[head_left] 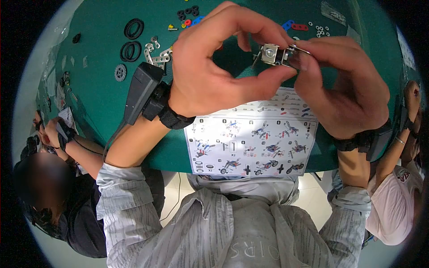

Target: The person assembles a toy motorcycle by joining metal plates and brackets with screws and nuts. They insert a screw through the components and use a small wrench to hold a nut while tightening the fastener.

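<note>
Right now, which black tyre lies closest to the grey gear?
The tyre nearer you, just above the gear; the other tyre lies farther away, beyond it.

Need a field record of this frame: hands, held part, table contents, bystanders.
left hand: pinch grip on metal assembly, from its left
right hand: fingertips hold the same piece, from its right
height: piece held above the green table, not resting on it
under hands: instruction sheet, flat at the near table edge
loose parts: black tyres, gear, metal strips, washers
nearby: person at left, person at right
</note>
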A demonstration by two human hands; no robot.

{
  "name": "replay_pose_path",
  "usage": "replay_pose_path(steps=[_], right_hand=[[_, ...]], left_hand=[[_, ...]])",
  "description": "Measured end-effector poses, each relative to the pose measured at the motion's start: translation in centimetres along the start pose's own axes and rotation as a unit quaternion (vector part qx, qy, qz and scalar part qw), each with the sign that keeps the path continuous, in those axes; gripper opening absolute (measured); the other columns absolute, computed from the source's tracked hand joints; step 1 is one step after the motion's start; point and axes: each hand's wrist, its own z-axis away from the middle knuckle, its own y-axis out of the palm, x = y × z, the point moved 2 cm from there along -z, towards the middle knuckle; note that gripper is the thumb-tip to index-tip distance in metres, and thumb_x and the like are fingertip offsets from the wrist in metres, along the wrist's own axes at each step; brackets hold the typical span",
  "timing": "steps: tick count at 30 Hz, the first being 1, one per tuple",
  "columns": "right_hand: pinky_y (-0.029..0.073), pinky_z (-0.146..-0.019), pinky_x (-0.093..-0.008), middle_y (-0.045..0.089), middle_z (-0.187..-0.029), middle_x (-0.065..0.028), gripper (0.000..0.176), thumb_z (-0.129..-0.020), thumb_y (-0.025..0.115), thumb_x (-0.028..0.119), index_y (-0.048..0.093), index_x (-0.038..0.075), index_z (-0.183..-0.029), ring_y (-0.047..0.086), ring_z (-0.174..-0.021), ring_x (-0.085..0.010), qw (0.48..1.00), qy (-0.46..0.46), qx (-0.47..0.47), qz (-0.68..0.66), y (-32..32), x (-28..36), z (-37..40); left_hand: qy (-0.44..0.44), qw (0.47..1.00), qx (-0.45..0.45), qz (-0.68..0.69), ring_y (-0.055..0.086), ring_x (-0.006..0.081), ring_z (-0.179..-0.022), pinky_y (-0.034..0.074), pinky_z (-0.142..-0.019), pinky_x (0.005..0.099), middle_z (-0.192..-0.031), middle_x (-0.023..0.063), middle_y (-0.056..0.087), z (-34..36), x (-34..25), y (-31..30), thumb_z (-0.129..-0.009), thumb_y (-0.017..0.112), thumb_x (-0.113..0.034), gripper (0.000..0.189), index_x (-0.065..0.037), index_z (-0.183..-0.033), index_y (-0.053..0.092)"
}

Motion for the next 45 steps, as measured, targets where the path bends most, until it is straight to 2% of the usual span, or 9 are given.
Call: replay_pose_path(steps=[13,18,20,26,32,40,43,45], right_hand=[[0.054,-0.084,-0.0312,0.072,-0.105,-0.0205,0.028,-0.085,0.071,-0.013,0.065,-0.009,-0.112,0.070,-0.093,-0.0236,1.000,-0.015,-0.003,0.002,0.0,-0.2,0.0],[0.054,-0.083,-0.0310,0.072,-0.105,-0.0202,0.029,-0.085,0.071,-0.013,0.066,-0.009,-0.113,0.070,-0.093,-0.0237,1.000,-0.009,0.010,0.010,-0.2,0.0,-0.2],[0.054,-0.083,-0.0311,0.072,-0.105,-0.0203,0.028,-0.085,0.071,-0.014,0.066,-0.008,-0.112,0.070,-0.092,-0.0238,1.000,-0.012,0.012,0.009,-0.3,0.0,-0.3],[0.054,-0.082,-0.0314,0.071,-0.105,-0.0212,0.029,-0.084,0.071,-0.014,0.066,-0.008,-0.112,0.070,-0.091,-0.0240,0.999,-0.028,-0.021,-0.002,0.0,-0.4,0.1],[0.056,-0.077,-0.0312,0.072,-0.098,-0.0205,0.028,-0.078,0.072,-0.016,0.068,-0.009,-0.105,0.071,-0.086,-0.0243,0.998,-0.029,-0.045,0.019,0.2,0.0,0.0],[0.058,-0.071,-0.0304,0.073,-0.090,-0.0193,0.029,-0.072,0.074,-0.017,0.070,-0.009,-0.100,0.074,-0.082,-0.0254,0.993,-0.057,-0.101,0.020,0.7,0.2,-0.4],[0.058,-0.070,-0.0300,0.073,-0.090,-0.0196,0.028,-0.072,0.074,-0.016,0.070,-0.009,-0.099,0.074,-0.082,-0.0254,0.993,-0.058,-0.101,0.023,0.7,0.3,-0.4],[0.058,-0.067,-0.0298,0.073,-0.087,-0.0181,0.027,-0.071,0.075,-0.015,0.071,-0.007,-0.097,0.073,-0.078,-0.0248,0.992,-0.048,-0.111,0.019,0.7,0.3,-0.6]], left_hand=[[0.009,1.000,0.017,-0.015,0.068,0.0202,-0.091,0.049,-0.083,0.0323,-0.104,0.0159,0.074,-0.2,-0.1,-0.3,-0.073,0.090,-0.006,0.043,-0.002,-0.108,0.066],[0.022,1.000,-0.013,0.009,0.066,0.0205,-0.093,0.049,-0.084,0.0316,-0.104,0.0152,0.070,0.5,1.3,0.4,-0.080,0.084,-0.003,0.035,0.000,-0.108,0.063],[-0.023,1.000,0.014,-0.008,0.066,0.0254,-0.101,0.050,-0.091,0.0357,-0.111,0.0194,0.068,0.5,0.0,0.1,-0.077,0.082,0.004,0.040,0.002,-0.110,0.061],[-0.008,0.996,0.033,-0.077,0.066,0.0243,-0.098,0.049,-0.087,0.0344,-0.109,0.0194,0.070,0.2,-0.6,-0.2,-0.075,0.083,0.002,0.042,-0.001,-0.111,0.061],[0.063,0.991,0.041,-0.110,0.066,0.0253,-0.096,0.045,-0.088,0.0379,-0.112,0.0173,0.073,-0.3,-0.7,-0.5,-0.070,0.084,0.001,0.046,-0.006,-0.109,0.061],[0.073,0.989,0.027,-0.129,0.065,0.0264,-0.096,0.046,-0.086,0.0384,-0.115,0.0139,0.074,-0.5,-1.2,-0.5,-0.066,0.088,0.000,0.053,-0.010,-0.110,0.060],[0.083,0.988,-0.026,-0.131,0.070,0.0226,-0.086,0.049,-0.077,0.0328,-0.098,0.0099,0.076,-0.9,-1.4,-0.2,-0.062,0.088,-0.006,0.040,-0.006,-0.097,0.069],[0.081,0.987,-0.028,-0.135,0.070,0.0228,-0.086,0.049,-0.077,0.0327,-0.097,0.0100,0.076,-0.9,-1.5,-0.1,-0.061,0.088,-0.006,0.040,-0.006,-0.097,0.069]])
